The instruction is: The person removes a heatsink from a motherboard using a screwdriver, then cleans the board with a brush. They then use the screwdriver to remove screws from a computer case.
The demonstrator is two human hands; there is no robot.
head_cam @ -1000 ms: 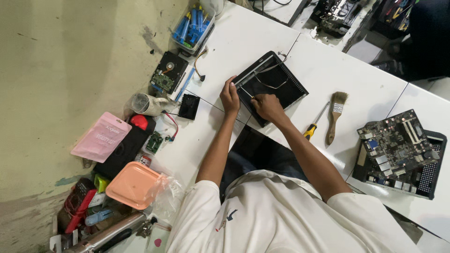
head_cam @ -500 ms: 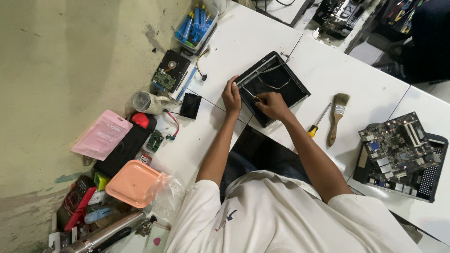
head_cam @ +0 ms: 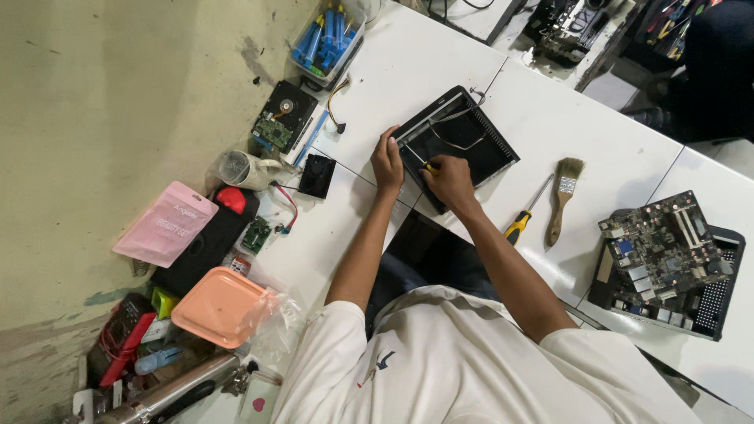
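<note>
An open black metal device case (head_cam: 463,137) with loose grey cables inside lies on the white table (head_cam: 408,71). My left hand (head_cam: 386,161) rests on the case's near left corner and steadies it. My right hand (head_cam: 449,179) is at the case's near edge, closed around a small yellow-handled screwdriver (head_cam: 428,166). Its tip points into the corner beside my left hand.
To the right of the case lie a larger yellow-handled screwdriver (head_cam: 518,224), a paint brush (head_cam: 562,196) and a green circuit board (head_cam: 664,251) on a black chassis. At the left are a bare hard drive (head_cam: 283,118), a small black fan (head_cam: 318,174), a box of blue tubes (head_cam: 326,39), a pink pouch (head_cam: 165,224) and an orange lid (head_cam: 218,306).
My right hand has shifted slightly towards the case's corner. My left hand and the case stay where they were.
</note>
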